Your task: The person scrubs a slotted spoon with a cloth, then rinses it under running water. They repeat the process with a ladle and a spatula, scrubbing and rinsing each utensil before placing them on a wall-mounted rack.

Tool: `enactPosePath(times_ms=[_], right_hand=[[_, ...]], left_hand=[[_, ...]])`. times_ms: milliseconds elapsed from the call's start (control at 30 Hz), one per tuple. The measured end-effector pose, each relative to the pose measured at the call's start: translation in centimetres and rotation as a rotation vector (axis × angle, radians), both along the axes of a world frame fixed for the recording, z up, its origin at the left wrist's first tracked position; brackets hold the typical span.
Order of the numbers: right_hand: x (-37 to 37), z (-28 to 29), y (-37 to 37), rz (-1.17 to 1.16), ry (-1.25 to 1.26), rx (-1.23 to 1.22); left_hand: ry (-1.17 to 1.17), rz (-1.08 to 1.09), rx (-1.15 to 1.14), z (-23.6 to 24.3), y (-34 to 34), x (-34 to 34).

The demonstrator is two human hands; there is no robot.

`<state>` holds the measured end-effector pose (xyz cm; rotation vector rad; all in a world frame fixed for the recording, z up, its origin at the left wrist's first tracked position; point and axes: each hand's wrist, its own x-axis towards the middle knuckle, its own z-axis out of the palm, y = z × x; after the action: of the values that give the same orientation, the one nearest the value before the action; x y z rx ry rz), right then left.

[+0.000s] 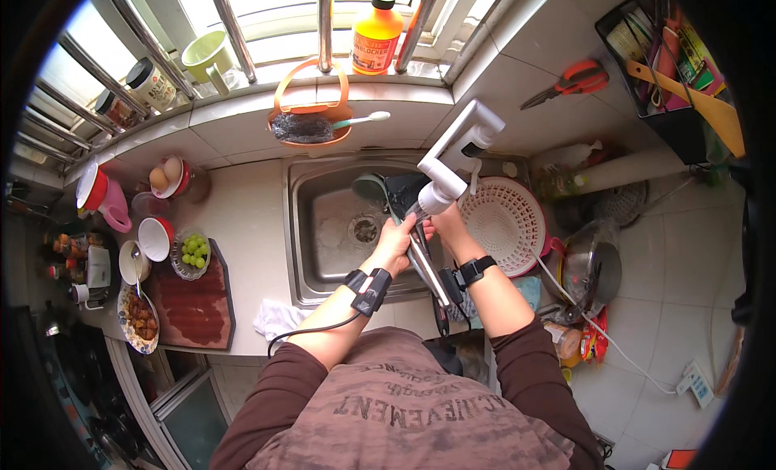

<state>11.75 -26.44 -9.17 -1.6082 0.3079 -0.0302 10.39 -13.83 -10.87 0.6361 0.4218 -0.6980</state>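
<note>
Faded-brown printed shirt, foremost; our left hand clamps long silvery handles; below the white jointed faucet, our right hand, partly hidden, whose finger closure we cannot tell.

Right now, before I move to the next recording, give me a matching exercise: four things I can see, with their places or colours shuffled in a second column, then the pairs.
Things
1. Long-handled utensils
2. Scissors
3. Grapes
4. Colander

Places or colours
A. Green, in a clear bowl
B. White, with many holes
C. In the left hand at the sink
D. Against the tiled wall

Pairs: 1-C, 2-D, 3-A, 4-B
</note>
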Motion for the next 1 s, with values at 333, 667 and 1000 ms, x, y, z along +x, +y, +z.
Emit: enactPosePath(times_ms=[333,667,1000], right_hand=[[-0.1,1.3,-1.2,0.262,0.466,0.443],[-5.5,3.5,-0.3,0.389,0.619,0.079],[-4.8,-0.1,-1.4,0.306,0.491,0.278]], left_hand=[[0.087,-0.032,-0.389,0.0,2.5,1.1],[-0.038,0.231,0.008,-1.0,-0.8,2.0],[-0.023,-0.052,-0.079,-0.4,1.5,2.1]])
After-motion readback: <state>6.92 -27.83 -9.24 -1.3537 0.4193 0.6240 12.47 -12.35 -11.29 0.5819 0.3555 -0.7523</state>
